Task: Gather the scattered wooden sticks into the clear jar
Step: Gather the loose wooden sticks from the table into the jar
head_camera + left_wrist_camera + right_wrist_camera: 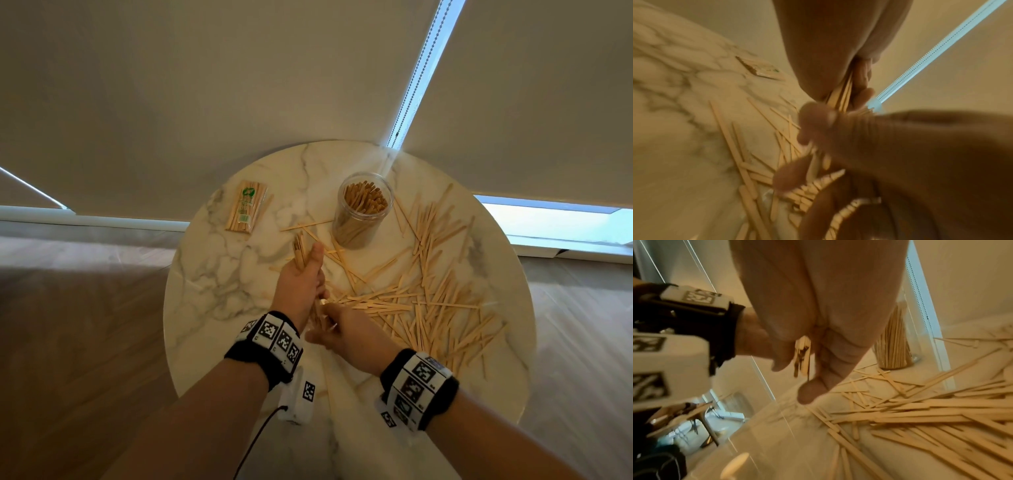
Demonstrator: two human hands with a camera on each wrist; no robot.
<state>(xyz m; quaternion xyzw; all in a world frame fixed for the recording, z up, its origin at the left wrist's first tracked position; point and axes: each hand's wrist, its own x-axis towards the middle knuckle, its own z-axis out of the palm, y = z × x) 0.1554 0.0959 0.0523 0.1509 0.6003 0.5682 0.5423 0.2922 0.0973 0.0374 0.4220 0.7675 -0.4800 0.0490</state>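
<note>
Dozens of loose wooden sticks (pixel 421 291) lay strewn over the right half of the round marble table (pixel 212 284), reaching close to its right and near edges. The clear jar (pixel 363 210) stood toward the far edge, already packed with upright sticks. The left hand (pixel 301 277) had its fingers wrapped around a bundle of sticks (pixel 299 250) whose tips fanned out past the thumb. The right hand (pixel 346 330) met that bundle from the near side, its fingers curled about the lower ends.

Several risks followed from this, in my judgement. The bundle looked uneven, so a slack grip could let sticks slide out and scatter again. With the jar so full, a splayed bundle might catch on the rim or tip the jar. A sweep of either forearm could push the outlying sticks off the near edge.

Both wrist views were smeared by motion. How many sticks the hands held could not be counted, and the right hand's fingertips were hidden behind the bundle. A packet of skewers (pixel 246 207) lay by the far left edge, its label unreadable.
</note>
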